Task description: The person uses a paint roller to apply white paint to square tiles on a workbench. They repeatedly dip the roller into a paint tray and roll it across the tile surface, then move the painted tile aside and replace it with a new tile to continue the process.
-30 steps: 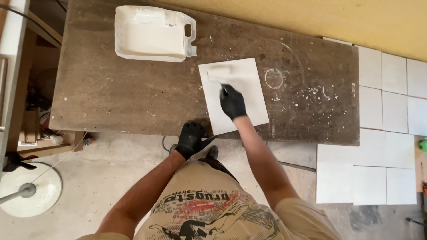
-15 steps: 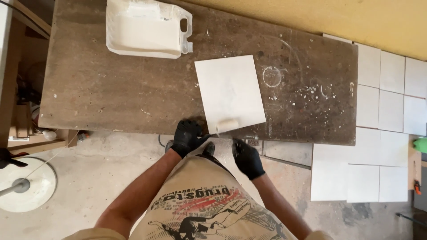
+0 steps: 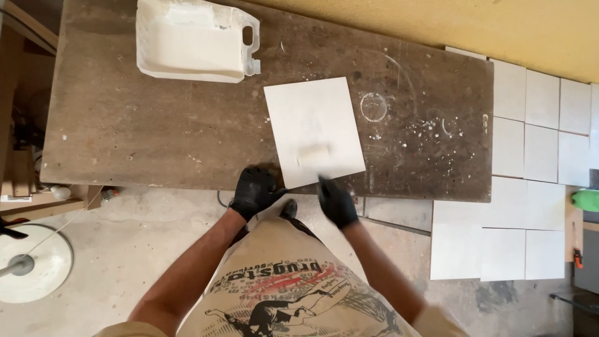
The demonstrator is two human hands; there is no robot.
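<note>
Just beyond both gloved hands' (image 3: 256, 190) curled fingers (image 3: 334, 198), white tile (image 3: 314, 131) on workbench (image 3: 156, 131)

White cut-open plastic jug (image 3: 193, 42) lying on workbench's far left

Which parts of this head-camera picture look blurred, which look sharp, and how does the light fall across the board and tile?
Head view: the right hand is smeared by motion blur at the near edge of the white tile; the left hand on the board's edge is sharper. The brown board shows crisp grain and speckles under soft, even light, with no hard shadows. The tile and the cut white jug look bright, nearly washed out.
</note>
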